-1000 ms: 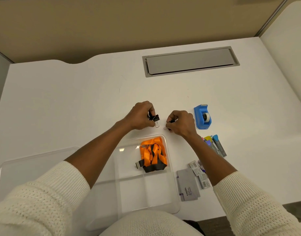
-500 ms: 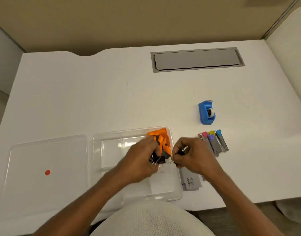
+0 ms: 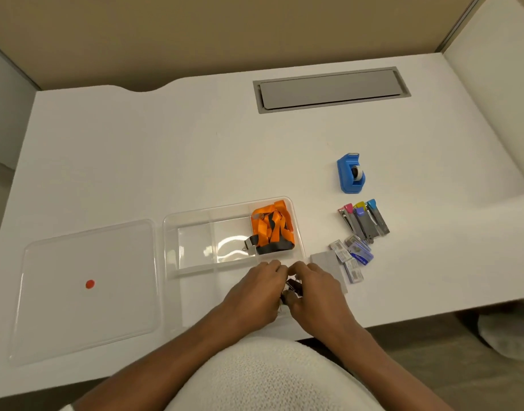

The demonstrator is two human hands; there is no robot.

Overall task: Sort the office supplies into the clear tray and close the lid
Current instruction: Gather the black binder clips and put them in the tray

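Note:
The clear tray (image 3: 171,241) lies on the white desk with an orange lanyard (image 3: 272,228) in its far right compartment. Its clear lid (image 3: 85,289), marked with a red dot, lies open to the left. My left hand (image 3: 254,295) and my right hand (image 3: 314,292) are together over the tray's near right compartment, both pinching small black binder clips (image 3: 291,287) between the fingertips. Most of the clips are hidden by my fingers.
A blue tape dispenser (image 3: 351,173) stands to the right. Nearer lie several small coloured staplers (image 3: 366,222), staple boxes (image 3: 351,258) and a grey card (image 3: 326,261). A grey cable hatch (image 3: 331,90) is set into the desk's far side.
Both hands carried the binder clips from the desk beyond the tray back toward me, past the lanyard, down to the tray's near right compartment.

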